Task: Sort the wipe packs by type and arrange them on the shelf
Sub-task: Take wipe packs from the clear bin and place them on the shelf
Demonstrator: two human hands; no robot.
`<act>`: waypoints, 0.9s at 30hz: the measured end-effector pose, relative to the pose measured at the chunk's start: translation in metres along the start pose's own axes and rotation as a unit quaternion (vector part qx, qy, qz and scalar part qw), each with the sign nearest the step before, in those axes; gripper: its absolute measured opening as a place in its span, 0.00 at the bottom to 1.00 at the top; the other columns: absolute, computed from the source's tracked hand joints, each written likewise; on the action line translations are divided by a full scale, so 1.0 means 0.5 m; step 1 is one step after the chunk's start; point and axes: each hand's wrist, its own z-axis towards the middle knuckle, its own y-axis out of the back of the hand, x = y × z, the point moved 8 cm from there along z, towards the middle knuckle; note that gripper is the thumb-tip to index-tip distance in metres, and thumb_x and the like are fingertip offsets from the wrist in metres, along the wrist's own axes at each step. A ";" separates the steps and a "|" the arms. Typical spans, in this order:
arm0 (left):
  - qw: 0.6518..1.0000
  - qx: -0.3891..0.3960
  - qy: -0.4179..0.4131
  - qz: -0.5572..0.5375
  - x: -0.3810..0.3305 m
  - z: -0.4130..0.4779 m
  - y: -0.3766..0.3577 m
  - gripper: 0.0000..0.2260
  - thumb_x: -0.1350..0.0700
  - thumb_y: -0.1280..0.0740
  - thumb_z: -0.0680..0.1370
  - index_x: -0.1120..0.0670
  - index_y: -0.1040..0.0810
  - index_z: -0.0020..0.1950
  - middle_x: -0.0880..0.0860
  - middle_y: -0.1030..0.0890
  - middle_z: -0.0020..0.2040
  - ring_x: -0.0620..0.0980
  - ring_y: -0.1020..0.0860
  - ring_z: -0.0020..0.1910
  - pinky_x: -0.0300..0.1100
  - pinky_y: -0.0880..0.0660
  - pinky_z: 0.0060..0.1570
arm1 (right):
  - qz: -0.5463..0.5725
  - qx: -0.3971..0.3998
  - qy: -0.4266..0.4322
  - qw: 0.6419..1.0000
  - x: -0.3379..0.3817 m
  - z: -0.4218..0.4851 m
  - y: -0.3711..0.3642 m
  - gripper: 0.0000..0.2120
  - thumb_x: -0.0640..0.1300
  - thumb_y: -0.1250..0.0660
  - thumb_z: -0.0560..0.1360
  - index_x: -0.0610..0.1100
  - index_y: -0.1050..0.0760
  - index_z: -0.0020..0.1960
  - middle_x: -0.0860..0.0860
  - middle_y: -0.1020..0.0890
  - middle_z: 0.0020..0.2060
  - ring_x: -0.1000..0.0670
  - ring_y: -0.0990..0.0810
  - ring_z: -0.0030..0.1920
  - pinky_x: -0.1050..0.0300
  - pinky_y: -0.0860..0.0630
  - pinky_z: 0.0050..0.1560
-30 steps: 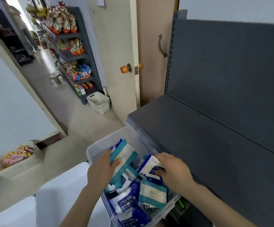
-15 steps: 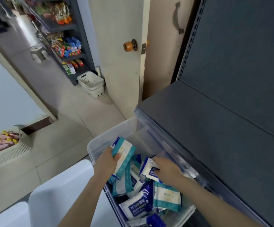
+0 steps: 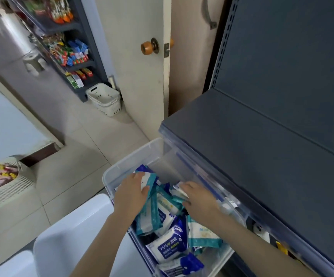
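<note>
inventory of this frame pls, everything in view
clear bin: 1, transparent, against the shelf's front edge
teal-and-white packs: several, piled in the bin, exact count hidden
blue-and-white packs: several, mixed into the same pile
shelf: 1, dark grey, right
door: 1, cream, centre
knob: 1, orange, on the door
white basket: 1, white, floor by the door
snack rack: 1, dark, far left, colourful packets
cream basket: 1, cream, left edge, holds snacks
white seat: 1, white, bottom left
left grip: bare hand, holds top teal pack
right grip: bare hand, on the pile; hold unclear
</note>
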 end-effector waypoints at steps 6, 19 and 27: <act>0.968 0.077 -0.179 0.156 -0.163 -0.048 -0.001 0.15 0.48 0.40 0.80 0.49 0.28 0.66 0.50 0.23 0.58 0.52 0.24 0.58 0.46 0.26 0.50 | 0.031 -0.168 -0.014 0.985 -0.025 -0.132 0.127 0.18 0.49 0.36 0.69 0.49 0.22 0.58 0.55 0.18 0.51 0.51 0.20 0.51 0.60 0.24 0.47; 0.915 0.005 -0.386 0.116 -0.646 -0.205 -0.010 0.18 0.45 0.39 0.80 0.45 0.31 0.69 0.45 0.25 0.62 0.47 0.26 0.60 0.43 0.25 0.50 | -0.025 -0.273 -0.229 0.934 -0.310 -0.544 0.351 0.24 0.52 0.36 0.75 0.54 0.33 0.70 0.57 0.26 0.65 0.52 0.28 0.65 0.58 0.30 0.61; 0.866 0.043 -0.489 0.098 -0.938 -0.388 -0.114 0.17 0.44 0.38 0.79 0.43 0.30 0.68 0.41 0.26 0.63 0.44 0.26 0.60 0.40 0.26 0.49 | -0.036 -0.309 -0.328 0.892 -0.493 -0.830 0.394 0.22 0.48 0.32 0.71 0.50 0.27 0.65 0.52 0.20 0.58 0.46 0.23 0.59 0.53 0.26 0.55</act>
